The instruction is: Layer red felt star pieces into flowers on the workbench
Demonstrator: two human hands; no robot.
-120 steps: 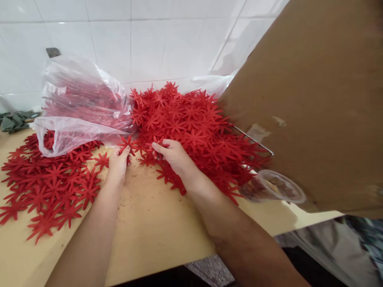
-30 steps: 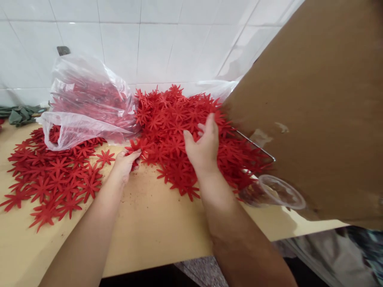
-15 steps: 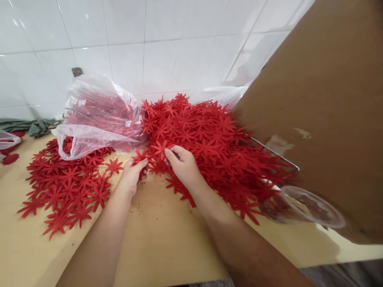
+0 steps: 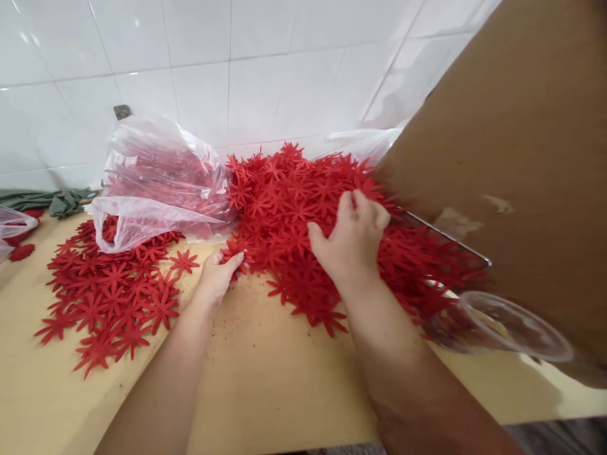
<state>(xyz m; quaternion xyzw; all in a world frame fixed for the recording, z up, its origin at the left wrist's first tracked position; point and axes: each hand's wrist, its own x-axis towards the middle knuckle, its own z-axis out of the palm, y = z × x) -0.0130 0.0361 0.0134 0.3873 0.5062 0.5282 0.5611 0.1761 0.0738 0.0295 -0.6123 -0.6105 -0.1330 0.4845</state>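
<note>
A big heap of red star-shaped flower cut-outs (image 4: 294, 196) lies against the white tiled wall. My right hand (image 4: 351, 243) rests on top of the heap, its fingers curled into the red pieces. At the heap's near-left edge my left hand (image 4: 219, 275) pinches a small stack of red flowers (image 4: 234, 249). To the left, more red flowers (image 4: 109, 297) lie spread flat on the wooden table (image 4: 265, 379).
A clear plastic bag (image 4: 156, 183) with red pieces stands at the back left. A large brown cardboard sheet (image 4: 512, 158) fills the right side, with a metal rod (image 4: 446, 237) and a clear plastic cup (image 4: 497, 325) below it. Green fabric (image 4: 42, 201) lies far left.
My right hand has moved from beside my left hand up and to the right onto the heap. My left hand has stayed at the heap's edge with its flowers.
</note>
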